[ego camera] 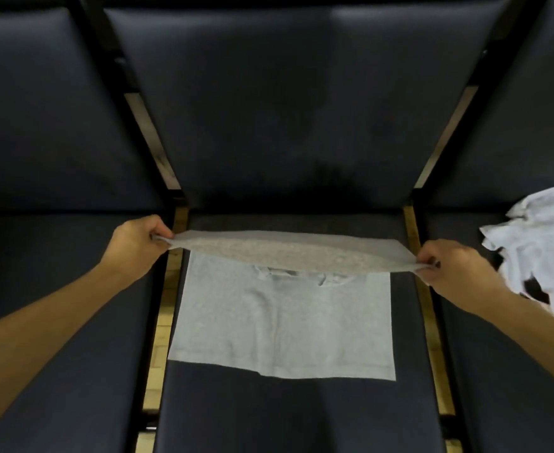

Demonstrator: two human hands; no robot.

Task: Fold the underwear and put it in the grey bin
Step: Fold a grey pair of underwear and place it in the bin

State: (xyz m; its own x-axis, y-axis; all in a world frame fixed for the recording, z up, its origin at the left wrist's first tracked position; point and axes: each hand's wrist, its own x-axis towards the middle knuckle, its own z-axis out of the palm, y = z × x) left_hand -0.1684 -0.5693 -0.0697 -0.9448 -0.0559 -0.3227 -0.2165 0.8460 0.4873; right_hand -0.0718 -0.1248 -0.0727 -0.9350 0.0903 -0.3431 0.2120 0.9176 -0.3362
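A light grey undergarment (282, 325) lies spread on the middle dark seat cushion. Its far edge is lifted off the seat and stretched taut between both hands. My left hand (135, 246) pinches the raised left corner, above the gap beside the seat. My right hand (455, 269) pinches the raised right corner, over the right gap. The near part of the garment rests flat on the cushion. No grey bin is in view.
Three dark padded seats stand side by side with upright backs (285, 109) behind them. A crumpled white garment (543, 243) lies on the right seat. Narrow gaps showing a yellowish floor (161, 348) separate the seats.
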